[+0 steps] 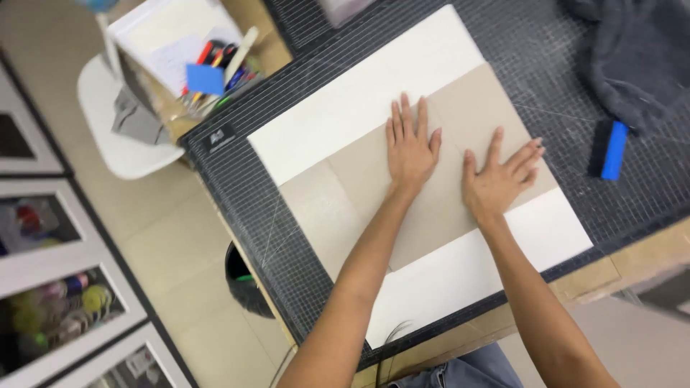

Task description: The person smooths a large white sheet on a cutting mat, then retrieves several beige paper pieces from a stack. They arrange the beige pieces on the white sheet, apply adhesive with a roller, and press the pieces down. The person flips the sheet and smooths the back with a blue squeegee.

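Observation:
My left hand (410, 147) lies flat, fingers together, on a beige cardboard sheet (374, 194). Beside it, my right hand (499, 179) presses flat on the same sheet with its fingers spread. The cardboard rests across a larger white sheet (359, 108), which lies on a dark gridded cutting mat (237, 179). Neither hand holds anything.
A blue and black tool (609, 149) lies on the mat to the right, near a dark grey cloth (632, 57). A box of pens and tools (215, 68) and a white chair (122, 136) stand at the upper left. A black bin (244, 284) sits below the table edge.

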